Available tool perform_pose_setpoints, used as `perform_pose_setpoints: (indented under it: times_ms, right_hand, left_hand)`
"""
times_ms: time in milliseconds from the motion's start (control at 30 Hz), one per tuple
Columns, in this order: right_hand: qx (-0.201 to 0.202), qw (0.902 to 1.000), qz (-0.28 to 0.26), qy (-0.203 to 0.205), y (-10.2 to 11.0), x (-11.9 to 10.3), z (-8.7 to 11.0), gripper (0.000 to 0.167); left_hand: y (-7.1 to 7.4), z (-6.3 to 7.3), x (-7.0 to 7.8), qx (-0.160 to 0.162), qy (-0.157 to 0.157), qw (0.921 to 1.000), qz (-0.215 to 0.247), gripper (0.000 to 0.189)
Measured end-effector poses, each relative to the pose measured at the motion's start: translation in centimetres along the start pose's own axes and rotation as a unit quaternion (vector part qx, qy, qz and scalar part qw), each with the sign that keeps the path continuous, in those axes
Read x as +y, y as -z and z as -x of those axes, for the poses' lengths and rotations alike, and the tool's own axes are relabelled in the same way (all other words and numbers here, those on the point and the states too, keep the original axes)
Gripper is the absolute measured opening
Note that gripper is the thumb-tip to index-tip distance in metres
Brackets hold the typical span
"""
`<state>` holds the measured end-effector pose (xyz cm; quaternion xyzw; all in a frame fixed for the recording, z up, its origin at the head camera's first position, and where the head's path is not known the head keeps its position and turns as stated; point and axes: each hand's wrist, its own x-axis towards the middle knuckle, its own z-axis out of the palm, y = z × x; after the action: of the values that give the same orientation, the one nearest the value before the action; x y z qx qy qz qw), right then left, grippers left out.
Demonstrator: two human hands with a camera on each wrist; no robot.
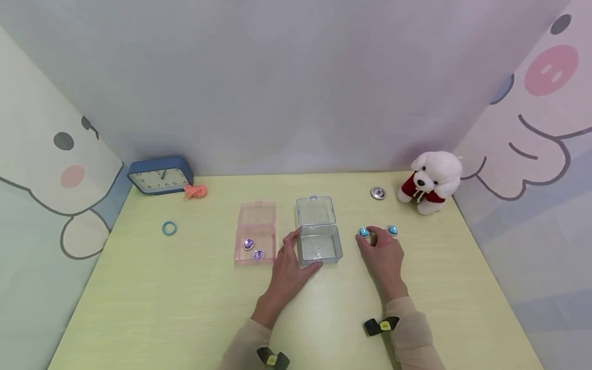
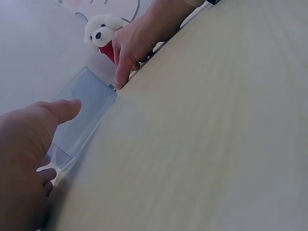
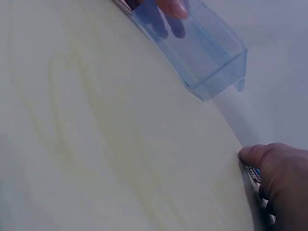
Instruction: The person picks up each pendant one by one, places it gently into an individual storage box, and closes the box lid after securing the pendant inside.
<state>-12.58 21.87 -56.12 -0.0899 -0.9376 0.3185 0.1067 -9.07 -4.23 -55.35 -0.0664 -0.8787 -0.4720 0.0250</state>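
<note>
A clear blue plastic box (image 1: 320, 244) stands on the table with its lid raised behind it. My left hand (image 1: 285, 270) grips its near left corner, the fingers along the left side and the thumb across the front wall. The same box (image 3: 211, 57) shows that thumb at its front in the right wrist view. To the right, my right hand (image 1: 386, 259) pinches a blue jewel (image 1: 364, 232) with a sparkling rim between thumb and index finger, down at the tabletop. Another blue jewel (image 1: 392, 230) lies just past that hand's knuckles.
Left of the blue box stands an open pink box (image 1: 241, 257) with two purple heart jewels (image 1: 248, 244) inside. Farther left lie a teal ring (image 1: 169, 228), coral yarn (image 1: 196, 191) and a blue clock (image 1: 159, 176). A round metal piece (image 1: 377, 193) and plush dog (image 1: 432, 180) sit back right.
</note>
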Motion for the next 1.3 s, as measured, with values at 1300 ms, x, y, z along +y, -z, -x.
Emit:
perform_pose_setpoints:
  times_ms: [1300]
  right_hand:
    - [-0.01,0.9977,-0.057,-0.036,-0.2,-1.0,1.3,0.041]
  left_hand:
    - [0.0,0.1,0.1,-0.007,0.025,0.9996,0.008,0.098]
